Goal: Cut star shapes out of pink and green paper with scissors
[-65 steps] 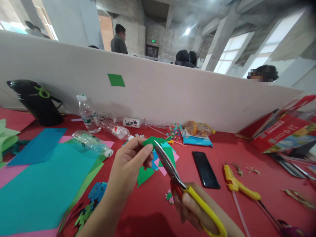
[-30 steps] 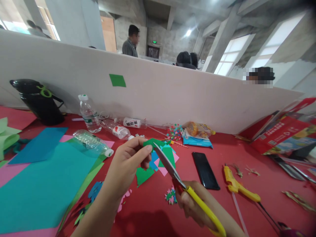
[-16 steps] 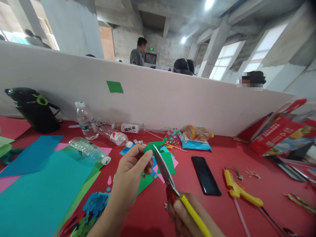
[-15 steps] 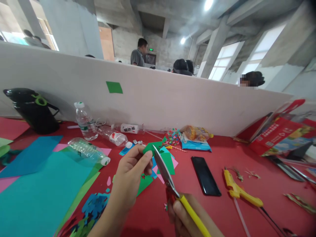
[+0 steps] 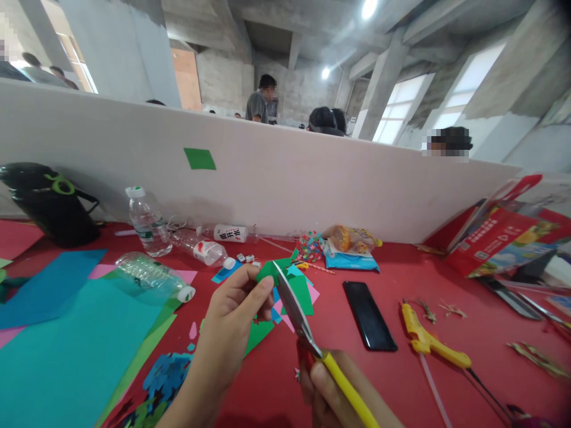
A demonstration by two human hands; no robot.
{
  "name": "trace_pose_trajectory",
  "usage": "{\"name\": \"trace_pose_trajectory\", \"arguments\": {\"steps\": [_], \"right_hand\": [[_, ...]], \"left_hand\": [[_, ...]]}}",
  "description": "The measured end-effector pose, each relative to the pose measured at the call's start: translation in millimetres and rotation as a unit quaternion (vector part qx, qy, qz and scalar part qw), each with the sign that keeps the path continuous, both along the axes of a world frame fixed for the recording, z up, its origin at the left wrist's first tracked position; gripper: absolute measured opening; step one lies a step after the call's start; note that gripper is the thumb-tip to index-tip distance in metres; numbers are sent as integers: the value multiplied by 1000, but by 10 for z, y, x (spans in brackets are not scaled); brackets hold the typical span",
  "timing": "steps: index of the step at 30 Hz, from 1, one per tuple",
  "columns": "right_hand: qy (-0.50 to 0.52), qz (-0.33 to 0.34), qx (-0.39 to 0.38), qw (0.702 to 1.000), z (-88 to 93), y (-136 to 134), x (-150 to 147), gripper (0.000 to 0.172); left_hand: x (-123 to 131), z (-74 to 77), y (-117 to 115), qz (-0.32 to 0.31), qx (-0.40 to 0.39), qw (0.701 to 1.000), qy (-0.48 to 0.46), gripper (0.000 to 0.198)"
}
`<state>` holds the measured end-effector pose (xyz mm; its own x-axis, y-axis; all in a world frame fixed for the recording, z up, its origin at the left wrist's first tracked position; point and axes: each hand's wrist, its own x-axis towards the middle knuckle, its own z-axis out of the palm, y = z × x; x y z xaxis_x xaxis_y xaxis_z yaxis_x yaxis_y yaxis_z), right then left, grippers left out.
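Between thumb and fingers, my left hand (image 5: 236, 321) pinches a small piece of green paper (image 5: 266, 274). My right hand (image 5: 332, 386) is closed around the handles of a pair of scissors (image 5: 292, 306) with a yellow grip. The blades point up and away, their tips against the edge of the green paper. Whether the blades are fully closed is hard to make out. Under and beyond the blades lie green paper sheets (image 5: 302, 294) and pink and blue pieces. Blue paper cut-outs (image 5: 167, 374) are heaped left of my left forearm.
A black phone (image 5: 369, 315) and a yellow glue gun (image 5: 430, 342) lie to the right. Plastic bottles (image 5: 149, 229), a black flask (image 5: 49, 205) and snack packets (image 5: 351, 255) stand or lie along the white partition (image 5: 267, 172). Large teal sheets (image 5: 84, 333) cover the left side.
The view has shifted slightly, so the table items sit a little further left. Both hands keep nearly the same pose, with scissors still at the green paper.
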<state>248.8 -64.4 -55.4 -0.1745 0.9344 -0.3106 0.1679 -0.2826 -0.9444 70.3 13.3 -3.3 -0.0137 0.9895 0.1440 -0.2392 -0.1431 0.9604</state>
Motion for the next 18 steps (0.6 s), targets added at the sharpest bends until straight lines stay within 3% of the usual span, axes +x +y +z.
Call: {"name": "trace_pose_trajectory", "arguments": {"steps": [7,18], "right_hand": [[-35,67,3,997,171,36,22,70],[-38,99,13,994,153,96,77,68]], "left_hand": [[0,15,-1,1,4,1000,-13,13],[-49,80,-15,-19,-3,1000,-22,13]]}}
